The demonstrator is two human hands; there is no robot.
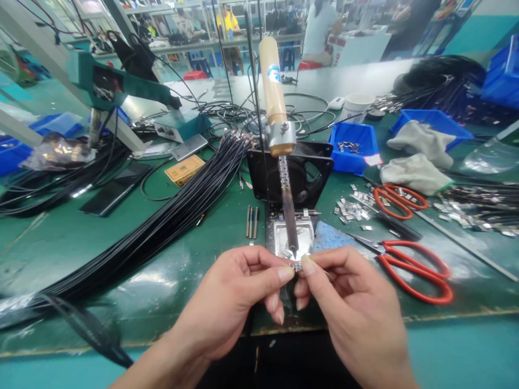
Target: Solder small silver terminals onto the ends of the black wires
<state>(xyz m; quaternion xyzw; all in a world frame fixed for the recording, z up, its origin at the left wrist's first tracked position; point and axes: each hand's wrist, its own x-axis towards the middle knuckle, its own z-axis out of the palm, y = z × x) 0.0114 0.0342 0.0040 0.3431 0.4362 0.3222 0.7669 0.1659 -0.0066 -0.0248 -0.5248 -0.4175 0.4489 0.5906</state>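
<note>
A small metallic piece [298, 267] is pinched between thumb and fingers of both the left hand [243, 286] and right hand [352, 297], just below a soldering iron's [288, 216] tip; contact cannot be told. From the hands, twelve o'clock is blocked by a black fan [259, 175]. Scissors [419, 273] are set at three, black cables [178, 221] at ten. At nine, green tabletop [170, 275] is left exposed; its front edge is crossed by both arms.
</note>
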